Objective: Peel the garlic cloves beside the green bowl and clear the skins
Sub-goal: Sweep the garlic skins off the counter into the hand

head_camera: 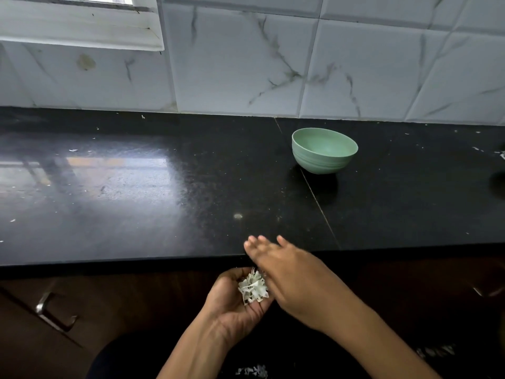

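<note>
A green bowl (323, 151) stands upright on a black counter (164, 187), near the tiled wall. Well in front of the bowl and a little to its left, just below the counter's front edge, your left hand (235, 302) lies palm up and cupped. Its fingers curl round a loose heap of white skins (252, 288). Your right hand (284, 269) crosses just above it, flat and wide, fingers straight and holding nothing, with its fingertips over the counter's edge. It is blurred. No cloves show anywhere, and the part of the bowl's inside that can be seen looks bare.

This looks like the clearing step, close to the end of the task. To do it well, press the cupped hand against the counter's edge with no gap, so swept skins drop into the palm. Sweep slowly with the flat side of the right hand, because the skins are light and will probably flutter off. Small flecks (72, 150) lie far to the left of the bowl, and more lie far to its right. Gather those too.
</note>
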